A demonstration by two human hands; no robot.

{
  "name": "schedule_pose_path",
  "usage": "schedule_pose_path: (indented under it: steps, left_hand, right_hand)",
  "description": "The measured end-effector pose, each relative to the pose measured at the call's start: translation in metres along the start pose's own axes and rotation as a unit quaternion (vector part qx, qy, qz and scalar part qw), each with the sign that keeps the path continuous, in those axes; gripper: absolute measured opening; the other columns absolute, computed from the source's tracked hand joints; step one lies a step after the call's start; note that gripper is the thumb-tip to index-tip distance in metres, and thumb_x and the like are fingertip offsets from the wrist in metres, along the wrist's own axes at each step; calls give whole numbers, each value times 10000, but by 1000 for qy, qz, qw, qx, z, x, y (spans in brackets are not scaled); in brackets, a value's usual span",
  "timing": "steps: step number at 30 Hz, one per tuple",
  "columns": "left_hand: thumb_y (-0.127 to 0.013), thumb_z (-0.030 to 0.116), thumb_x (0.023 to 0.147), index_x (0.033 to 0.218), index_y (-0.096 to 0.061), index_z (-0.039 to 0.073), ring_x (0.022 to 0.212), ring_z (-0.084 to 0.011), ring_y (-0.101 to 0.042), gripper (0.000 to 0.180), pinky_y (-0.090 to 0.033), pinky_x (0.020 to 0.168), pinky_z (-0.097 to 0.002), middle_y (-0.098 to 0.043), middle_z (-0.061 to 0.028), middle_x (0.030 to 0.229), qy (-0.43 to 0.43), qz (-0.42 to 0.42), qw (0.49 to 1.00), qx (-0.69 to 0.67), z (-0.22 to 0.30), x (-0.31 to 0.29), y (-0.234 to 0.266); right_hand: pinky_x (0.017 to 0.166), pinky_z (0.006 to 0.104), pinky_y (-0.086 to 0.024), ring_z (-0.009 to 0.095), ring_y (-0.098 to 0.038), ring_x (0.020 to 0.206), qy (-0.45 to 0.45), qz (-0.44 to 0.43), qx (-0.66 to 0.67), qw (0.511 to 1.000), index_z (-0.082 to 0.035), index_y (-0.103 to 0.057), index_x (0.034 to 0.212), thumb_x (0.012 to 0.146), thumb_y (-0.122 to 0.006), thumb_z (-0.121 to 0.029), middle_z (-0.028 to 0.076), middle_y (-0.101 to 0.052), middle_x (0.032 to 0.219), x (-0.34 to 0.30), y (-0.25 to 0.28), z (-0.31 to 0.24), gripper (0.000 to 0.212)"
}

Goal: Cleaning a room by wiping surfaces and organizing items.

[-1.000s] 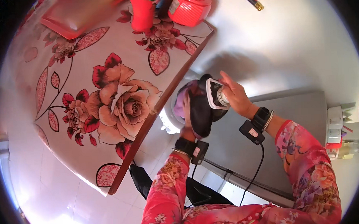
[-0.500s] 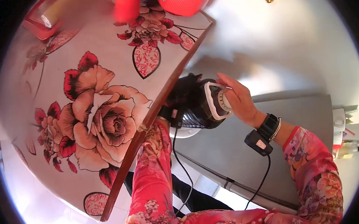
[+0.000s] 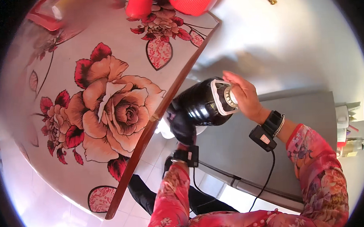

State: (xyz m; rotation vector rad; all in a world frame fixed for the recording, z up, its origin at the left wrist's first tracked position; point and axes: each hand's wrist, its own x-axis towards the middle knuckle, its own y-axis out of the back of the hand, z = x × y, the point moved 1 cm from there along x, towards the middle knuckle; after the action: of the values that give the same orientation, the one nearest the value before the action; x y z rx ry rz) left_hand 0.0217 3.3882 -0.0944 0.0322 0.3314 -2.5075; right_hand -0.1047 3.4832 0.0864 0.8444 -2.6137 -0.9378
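A big dark, glossy plastic jug (image 3: 203, 100) is tilted beside the table edge, with its white handle (image 3: 219, 96) and pale ribbed cap (image 3: 231, 96) toward the right. My right hand (image 3: 246, 95) is closed around the cap end, fingers bent over its top. At the jug's lower left side, a dark, soft cloth (image 3: 182, 127) covers most of my left hand (image 3: 186, 146), whose fingers are hidden. The cloth touches or lies very near the jug's side.
A table with a rose-patterned cover (image 3: 67, 191) and brown edge fills the left. Red containers (image 3: 195, 2) stand at its far end. A grey panel (image 3: 300, 120) lies on the right, with small bottles (image 3: 352, 147) beyond. Cables hang from both wrist devices.
My left hand and the dark cloth have come from the jug's far side down to its near left side. More of the jug's body shows. My right hand has barely moved.
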Motion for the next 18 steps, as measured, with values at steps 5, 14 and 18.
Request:
schedule_pose_path:
  steps: [5,14,18]
  left_hand:
    - [-521,131,907,1352,-390,49,1221,-200,-454,470,-326,1051,-323,-478,-118,1335,-7,-65,998,9,21,-19,-9]
    - [-497,165,893,1397,-368,63,1309,-276,-384,531,-286,1092,-329,-418,-144,1408,-39,-210,977,24,87,39,-2]
    - [-477,348,921,1327,-434,65,1113,-325,-555,496,-416,971,-366,-596,-186,1174,24,-291,941,173,67,113,-7]
  right_hand:
    - [921,311,-435,249,-588,1032,11,-14,-39,999,7,-538,1218,862,-399,-37,171,-602,1111,1,11,5,385]
    - [1013,307,-364,257,-521,1164,-13,-15,-126,992,10,-511,1253,899,-413,-79,156,-548,1235,-2,23,-7,379]
    - [990,343,-385,317,-513,1145,26,21,-145,989,-15,-517,1243,889,-415,-100,166,-539,1241,0,10,-6,378]
